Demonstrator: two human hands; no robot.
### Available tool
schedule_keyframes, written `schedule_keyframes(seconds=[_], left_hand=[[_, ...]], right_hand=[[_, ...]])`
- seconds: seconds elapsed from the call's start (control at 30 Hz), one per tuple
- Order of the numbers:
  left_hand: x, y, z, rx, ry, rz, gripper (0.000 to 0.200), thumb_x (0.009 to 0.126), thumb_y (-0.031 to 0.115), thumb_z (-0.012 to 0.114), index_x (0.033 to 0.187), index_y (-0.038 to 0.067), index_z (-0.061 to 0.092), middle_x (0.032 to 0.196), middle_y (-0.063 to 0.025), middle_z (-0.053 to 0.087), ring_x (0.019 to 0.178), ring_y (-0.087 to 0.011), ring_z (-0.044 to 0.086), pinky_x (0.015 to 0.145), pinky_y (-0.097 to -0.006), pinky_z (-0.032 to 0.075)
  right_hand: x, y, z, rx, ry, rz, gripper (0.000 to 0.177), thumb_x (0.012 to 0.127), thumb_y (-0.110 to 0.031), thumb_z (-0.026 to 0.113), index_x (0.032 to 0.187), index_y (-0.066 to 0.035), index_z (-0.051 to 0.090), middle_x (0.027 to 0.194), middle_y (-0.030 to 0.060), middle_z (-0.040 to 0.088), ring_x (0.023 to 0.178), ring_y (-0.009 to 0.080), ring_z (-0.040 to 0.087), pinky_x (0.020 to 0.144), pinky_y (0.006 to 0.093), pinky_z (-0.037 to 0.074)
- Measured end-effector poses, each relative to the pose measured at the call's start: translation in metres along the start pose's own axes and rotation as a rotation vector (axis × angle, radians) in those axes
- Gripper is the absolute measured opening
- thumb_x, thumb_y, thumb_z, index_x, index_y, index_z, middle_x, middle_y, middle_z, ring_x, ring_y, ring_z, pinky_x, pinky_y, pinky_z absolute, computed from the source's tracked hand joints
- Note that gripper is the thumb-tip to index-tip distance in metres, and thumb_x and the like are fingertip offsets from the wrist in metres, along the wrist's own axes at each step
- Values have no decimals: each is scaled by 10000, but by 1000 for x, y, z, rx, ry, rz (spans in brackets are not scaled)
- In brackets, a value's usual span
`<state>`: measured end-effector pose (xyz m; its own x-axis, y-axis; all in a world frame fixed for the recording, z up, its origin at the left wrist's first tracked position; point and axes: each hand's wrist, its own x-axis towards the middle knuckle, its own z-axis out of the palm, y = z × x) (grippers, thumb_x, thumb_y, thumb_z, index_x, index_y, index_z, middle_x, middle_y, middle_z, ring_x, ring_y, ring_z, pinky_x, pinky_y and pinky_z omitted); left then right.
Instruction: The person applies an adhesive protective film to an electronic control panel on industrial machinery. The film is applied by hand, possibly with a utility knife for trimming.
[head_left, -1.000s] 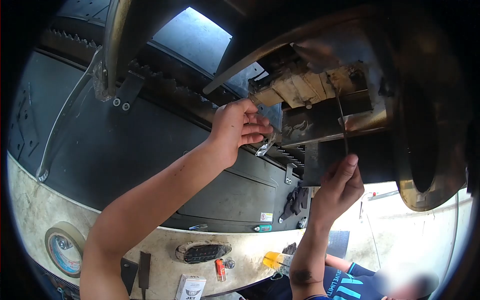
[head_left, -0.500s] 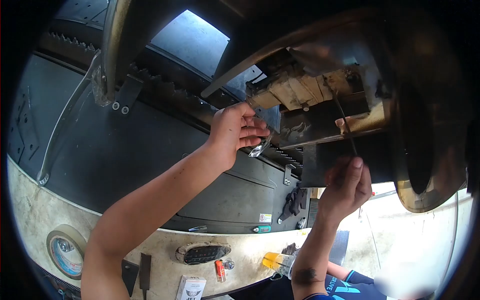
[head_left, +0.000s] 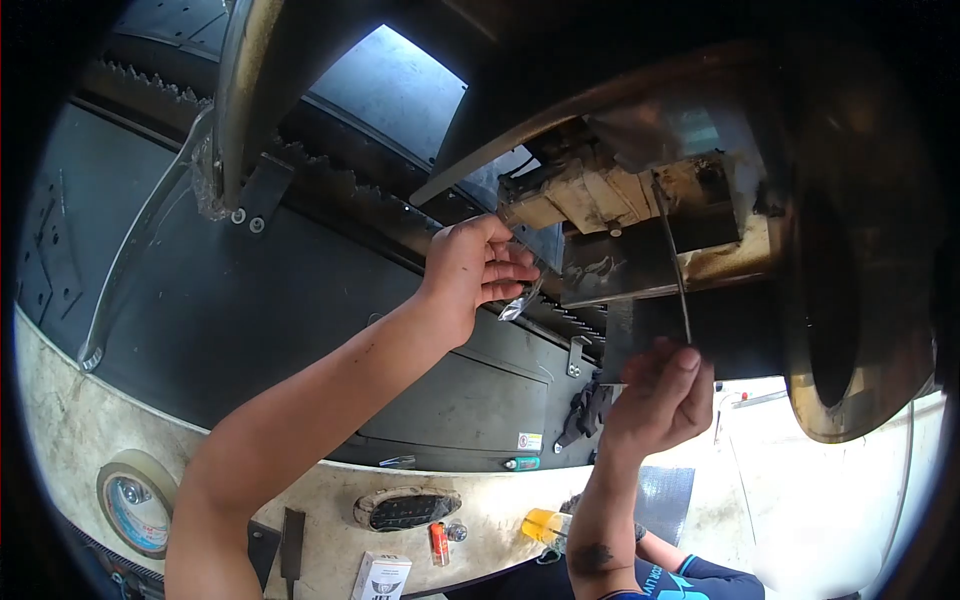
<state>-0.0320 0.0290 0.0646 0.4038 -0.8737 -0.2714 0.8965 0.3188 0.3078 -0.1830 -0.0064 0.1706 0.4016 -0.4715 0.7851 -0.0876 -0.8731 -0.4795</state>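
Observation:
My right hand is closed round the lower end of a thin dark metal rod. The rod's upper end reaches the right side of a dirty beige block-like unit mounted inside the machine's dark housing. What lies inside my fist is hidden. My left hand is raised just below the left end of that unit, fingers curled. A shiny, silvery piece shows beneath its fingertips; whether they grip it I cannot make out.
On the pale ledge are a tape roll, an oval-framed keypad-like object, a red lighter, a small white box and a yellow container. Dark gloves hang nearby. Another person's shirt shows below.
My right hand has shifted down and left, and the rod now stands more upright. My left hand stays almost in place. The whole view has moved slightly.

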Motion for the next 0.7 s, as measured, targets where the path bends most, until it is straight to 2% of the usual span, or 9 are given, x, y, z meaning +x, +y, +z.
schedule_keyframes(seconds=[0.07,0.37,0.43,0.47,0.53,0.57,0.7], left_hand=[[-1,5,-2,-2,17,10,173,808,250,513,836,82,544,831,-75,635,854,-224,641,763,-348,443],[0,1,-1,8,12,20,177,816,245,511,838,76,559,811,-70,630,819,-214,642,739,-331,452],[-1,1,0,19,4,10,178,820,241,510,837,72,564,802,-64,629,806,-209,645,723,-325,454],[-2,1,0,17,3,11,178,820,241,510,837,72,564,802,-64,629,806,-209,645,723,-325,454],[-5,0,1,45,20,22,176,822,240,507,828,74,565,791,-62,629,777,-204,649,699,-321,461],[-5,-1,2,46,19,20,176,822,240,507,828,74,565,791,-62,629,777,-204,649,699,-321,461],[-4,-2,2,25,24,23,175,821,233,507,835,72,572,776,-57,627,743,-197,651,660,-307,466]], right_hand=[[1,2,11,41,18,-29,369,994,-252,448,763,16,552,567,58,539,430,64,419,413,193,306],[-3,-6,28,281,137,229,387,1001,-306,430,775,-11,542,579,53,515,455,83,430,427,211,326],[-6,-23,27,748,91,633,378,1010,-351,390,865,-45,557,627,35,496,524,87,414,479,228,336],[-7,-28,29,746,89,631,378,1010,-351,390,865,-45,557,627,35,496,524,87,414,479,228,336],[-9,-35,31,1270,-118,859,367,1010,-389,357,951,-88,558,675,17,465,584,93,377,524,240,336],[-9,-32,34,1423,-162,828,336,1007,-378,363,991,-103,555,695,6,445,615,94,359,532,230,325],[-10,-21,35,1543,-245,740,316,1012,-348,366,989,-101,562,686,-7,442,610,88,358,526,219,319]])
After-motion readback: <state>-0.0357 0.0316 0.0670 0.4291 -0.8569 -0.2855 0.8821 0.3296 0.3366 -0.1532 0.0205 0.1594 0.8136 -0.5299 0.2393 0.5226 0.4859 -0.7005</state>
